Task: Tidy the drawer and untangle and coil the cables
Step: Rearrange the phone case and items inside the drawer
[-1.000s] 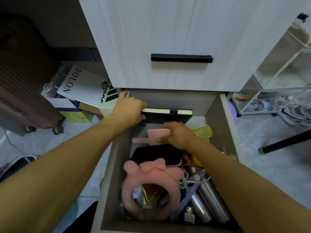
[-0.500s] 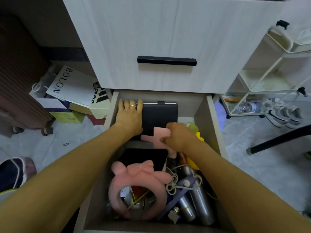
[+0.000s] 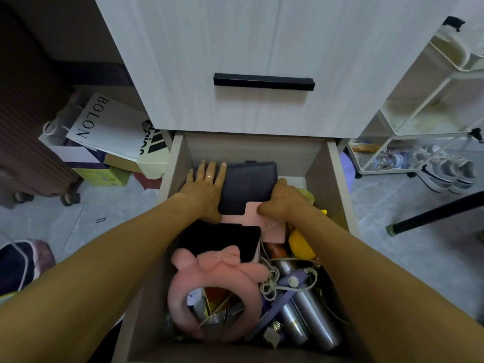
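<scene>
Open drawer (image 3: 337, 184) w/ clutter | L hand (image 3: 204, 184) flat, fingers straight, on dark notebook (image 3: 248, 189) at drawer back | R hand (image 3: 282, 200) fingers curled on notebook's rt edge, over pink card (image 3: 264, 221) | tangled white cable (image 3: 269, 281) nearer front, rt of pink headband (image 3: 217, 289)

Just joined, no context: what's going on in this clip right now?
A person is sorting an open, cluttered wooden drawer. The left hand presses flat on a dark rectangular notebook at the drawer's back; the right hand grips that notebook's right edge, above a flat pink plastic piece. Nearer the camera, a tangled white cable lies uncoiled among silver metal cylinders, beside a fluffy pink headband.
</scene>
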